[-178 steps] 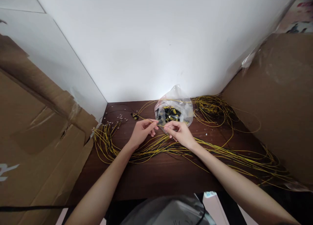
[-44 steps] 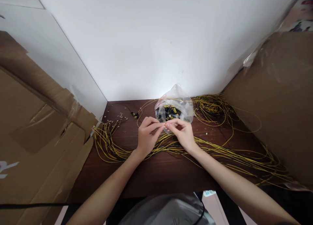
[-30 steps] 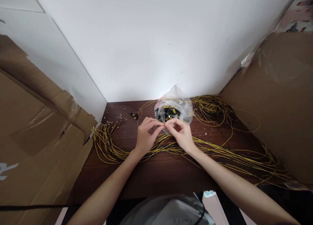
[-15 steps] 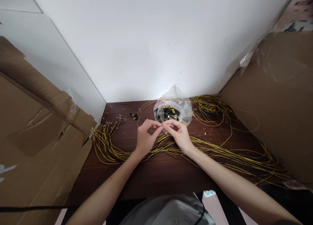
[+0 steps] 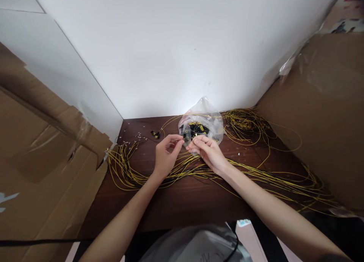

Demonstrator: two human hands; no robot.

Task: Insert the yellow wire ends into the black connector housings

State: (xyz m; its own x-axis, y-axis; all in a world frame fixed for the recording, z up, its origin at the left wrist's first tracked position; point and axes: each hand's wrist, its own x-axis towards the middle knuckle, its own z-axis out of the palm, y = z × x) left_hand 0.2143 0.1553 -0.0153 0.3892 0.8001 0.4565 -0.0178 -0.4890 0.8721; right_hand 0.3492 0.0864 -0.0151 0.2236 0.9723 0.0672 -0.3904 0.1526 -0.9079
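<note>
My left hand (image 5: pixel 167 154) is closed, thumb and forefinger tips together just left of my right hand; whatever they may hold is too small to make out. My right hand (image 5: pixel 209 152) pinches something small and yellowish, like a thin wire end, in front of the bag. Behind both hands stands an open clear plastic bag (image 5: pixel 215 121) with many small black and yellow parts (image 5: pixel 200 128). Beneath the hands a long bundle of yellow and black wires (image 5: pixel 256 175) runs across the dark wooden table (image 5: pixel 182 209).
A coil of yellow wire (image 5: pixel 243 121) lies at the back right. Small pale bits (image 5: pixel 139 137) and a few black and yellow parts (image 5: pixel 156 134) lie at the back left. Cardboard stands on the left (image 5: pixel 42 159) and right (image 5: pixel 318 114), with a white wall (image 5: pixel 170 57) behind.
My hands, whose fingertips met before, have moved apart. My left hand has shifted slightly left, and the fingers of my right hand have turned around the small thing.
</note>
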